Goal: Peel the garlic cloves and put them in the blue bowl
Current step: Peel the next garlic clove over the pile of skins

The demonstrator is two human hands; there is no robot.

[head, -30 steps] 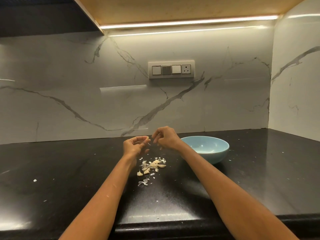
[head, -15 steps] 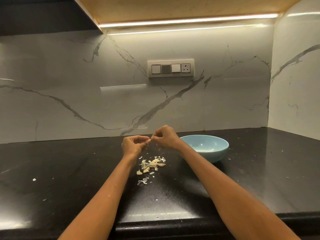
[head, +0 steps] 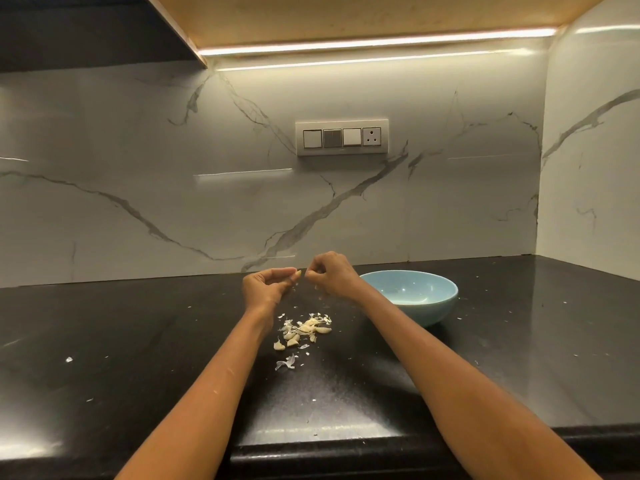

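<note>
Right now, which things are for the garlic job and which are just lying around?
For the job: the garlic clove pinched in the left hand, right hand, garlic pile, blue bowl.
Just lying about: loose peel, switch panel.

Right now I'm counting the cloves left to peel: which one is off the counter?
The garlic clove pinched at the left hand fingertips, beside the right hand; the other cloves lie piled on the black counter.

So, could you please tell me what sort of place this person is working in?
Most likely a home kitchen: a polished black stone countertop meets a white marble-look backsplash with a wall switch-and-socket panel, lit by a strip light under a wooden cabinet, with loose garlic cloves beside a pale blue bowl.
</note>
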